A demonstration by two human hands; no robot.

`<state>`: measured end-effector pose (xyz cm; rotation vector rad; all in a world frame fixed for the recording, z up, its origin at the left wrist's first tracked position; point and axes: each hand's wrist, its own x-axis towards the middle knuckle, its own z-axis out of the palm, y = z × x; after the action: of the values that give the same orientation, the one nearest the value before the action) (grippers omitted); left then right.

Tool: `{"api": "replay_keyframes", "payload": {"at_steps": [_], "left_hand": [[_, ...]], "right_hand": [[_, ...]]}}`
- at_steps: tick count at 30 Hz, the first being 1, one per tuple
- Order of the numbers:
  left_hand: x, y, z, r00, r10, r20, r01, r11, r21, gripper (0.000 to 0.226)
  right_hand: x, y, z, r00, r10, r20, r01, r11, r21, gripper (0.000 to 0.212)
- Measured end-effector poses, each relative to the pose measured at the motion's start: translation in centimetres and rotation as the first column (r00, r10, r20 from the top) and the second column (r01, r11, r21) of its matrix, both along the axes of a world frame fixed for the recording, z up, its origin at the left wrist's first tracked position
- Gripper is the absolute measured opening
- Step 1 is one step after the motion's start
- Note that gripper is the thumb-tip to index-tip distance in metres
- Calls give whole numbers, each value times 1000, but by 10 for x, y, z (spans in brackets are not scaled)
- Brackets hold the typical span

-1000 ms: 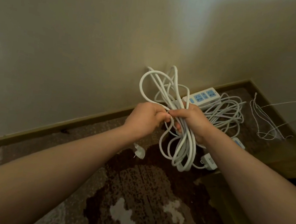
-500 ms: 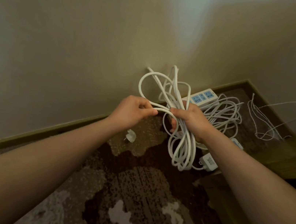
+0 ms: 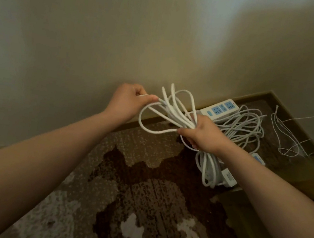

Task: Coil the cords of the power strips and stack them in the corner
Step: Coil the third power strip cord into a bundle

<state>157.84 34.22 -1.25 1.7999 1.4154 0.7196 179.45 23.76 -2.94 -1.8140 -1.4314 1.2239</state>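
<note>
Now cord (image 3: 175,114) spans both hands' fingers (image 3: 151,98).

Both forearms bare, seemingly sleeveless; left hand (image 3: 129,102) ringless.

The cord bundle (image 3: 175,115) looks like smooth white plastic with a faint sheen — the same goes for the power strip (image 3: 219,110) behind it, whose casing is white with pale blue socket faces. The carpet (image 3: 140,198) is a matt, nubby woven pile in brown and grey patches. The wall (image 3: 83,36) is flat and matt, and the baseboard (image 3: 253,95) looks like smooth wood — dull in finish.
</note>
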Motion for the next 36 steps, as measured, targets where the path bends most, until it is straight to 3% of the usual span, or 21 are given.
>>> {"api": "replay_keyframes", "payload": {"at_steps": [4,8,10,13,15,18,20,24,26,29,32,36], "left_hand": [[5,-4,-3,988,88,124,-82,995,-53,33],[1,-11,-10,994,-40,102,58,981,-183,21],[2,-22,-16,995,-87,57,98,971,-218,26],[20,-43,-16,988,1,153,62,912,-406,41],[40,-50,-7,977,79,197,34,857,-514,70],[66,-52,8,962,124,244,28,842,-539,108],[75,-49,14,948,149,280,39,821,-570,103],[88,-35,14,896,141,421,172,763,-623,67],[91,-31,14,863,156,480,224,733,-642,70],[93,-31,11,868,155,471,251,682,-687,85],[96,-30,8,850,196,489,258,654,-711,58],[99,-30,7,869,202,451,219,661,-718,27]], "right_hand": [[1,2,5,974,-153,-165,165,984,60,16],[12,2,10,936,-299,-186,314,948,51,18],[15,3,10,926,-333,-179,346,937,48,19],[11,2,8,912,-369,-177,381,924,38,19],[6,2,6,908,-380,-176,393,919,43,18],[1,0,8,918,-365,-154,379,922,74,14],[-2,-1,10,942,-318,-103,329,938,111,9],[-12,-6,10,986,-163,44,152,971,182,4],[-17,-9,9,983,-115,142,85,976,200,13],[-21,-13,7,938,-43,345,-30,979,203,26],[-19,-15,5,856,-7,517,-120,970,212,32],[-20,-16,1,809,14,588,-180,958,225,45]]}}
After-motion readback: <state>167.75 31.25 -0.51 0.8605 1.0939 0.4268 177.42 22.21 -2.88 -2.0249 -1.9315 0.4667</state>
